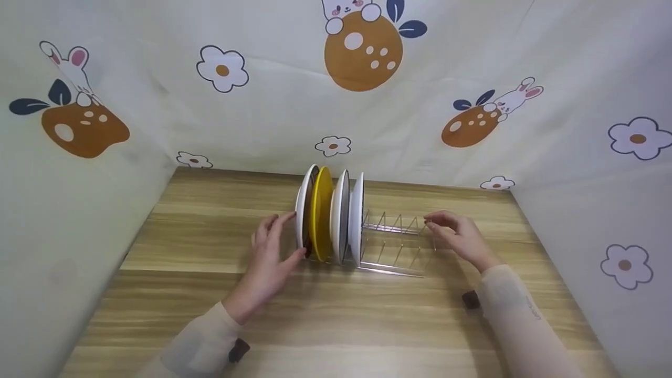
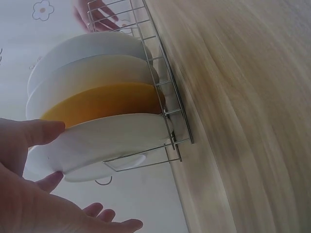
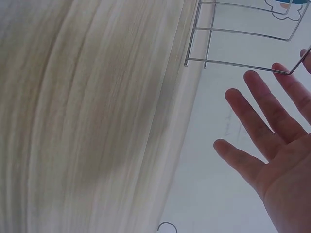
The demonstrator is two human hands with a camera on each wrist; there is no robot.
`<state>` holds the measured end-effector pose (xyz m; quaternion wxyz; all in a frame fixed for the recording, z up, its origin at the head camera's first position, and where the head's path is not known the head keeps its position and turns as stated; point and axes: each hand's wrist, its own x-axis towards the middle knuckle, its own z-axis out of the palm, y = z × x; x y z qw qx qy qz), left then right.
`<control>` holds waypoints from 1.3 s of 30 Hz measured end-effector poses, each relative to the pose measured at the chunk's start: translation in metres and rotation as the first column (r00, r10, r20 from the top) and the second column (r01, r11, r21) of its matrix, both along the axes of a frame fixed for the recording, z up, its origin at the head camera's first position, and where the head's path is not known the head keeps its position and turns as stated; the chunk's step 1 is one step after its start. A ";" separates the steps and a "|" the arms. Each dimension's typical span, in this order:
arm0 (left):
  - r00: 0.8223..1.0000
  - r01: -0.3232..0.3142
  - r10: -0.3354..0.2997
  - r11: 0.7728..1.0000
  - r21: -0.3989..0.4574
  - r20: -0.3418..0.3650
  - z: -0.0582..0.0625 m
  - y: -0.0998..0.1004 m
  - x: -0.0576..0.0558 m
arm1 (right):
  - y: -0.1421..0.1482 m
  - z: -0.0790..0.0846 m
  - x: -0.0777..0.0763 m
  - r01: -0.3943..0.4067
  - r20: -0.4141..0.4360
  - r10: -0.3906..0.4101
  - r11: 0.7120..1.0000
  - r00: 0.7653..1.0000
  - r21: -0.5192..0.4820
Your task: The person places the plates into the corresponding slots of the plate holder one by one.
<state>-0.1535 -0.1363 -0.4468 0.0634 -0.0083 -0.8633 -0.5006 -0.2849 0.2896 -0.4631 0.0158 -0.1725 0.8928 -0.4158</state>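
A wire plate rack [image 1: 394, 271] stands on the table with plates upright in its left half. From the left come a white plate [image 1: 300, 215], a yellow plate [image 1: 322, 220], a pale dark-rimmed plate [image 1: 337, 226] and another white plate [image 1: 356, 220]. My left hand [image 1: 269, 260] touches the leftmost white plate with thumb and forefinger, the other fingers extended in the left wrist view. At the rack's right end, my right hand [image 1: 459, 236] pinches the end wire between thumb and forefinger. In the right wrist view its other fingers [image 3: 257, 121] spread away from the wire.
The rack's right-hand slots hold no plates. Wood-grain table [image 1: 336, 325] surrounds the rack. Cloth walls [image 1: 262, 121] printed with rabbits, oranges and flowers enclose the back and both sides. A dark piece [image 1: 239, 350] shows beside the left sleeve, another [image 1: 471, 300] beside the right.
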 end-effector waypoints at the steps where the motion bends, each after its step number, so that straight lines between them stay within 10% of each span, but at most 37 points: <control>1: 1.000 0.000 0.000 1.000 -0.002 0.004 0.000 0.000 0.000 | 0.000 0.000 0.001 0.007 0.003 -0.007 1.000 1.000 -0.005; 39: 0.997 -0.063 0.063 0.998 -0.020 -0.040 -0.001 -0.006 -0.023 | -0.013 0.000 0.063 0.201 0.031 -0.199 0.979 0.979 -0.040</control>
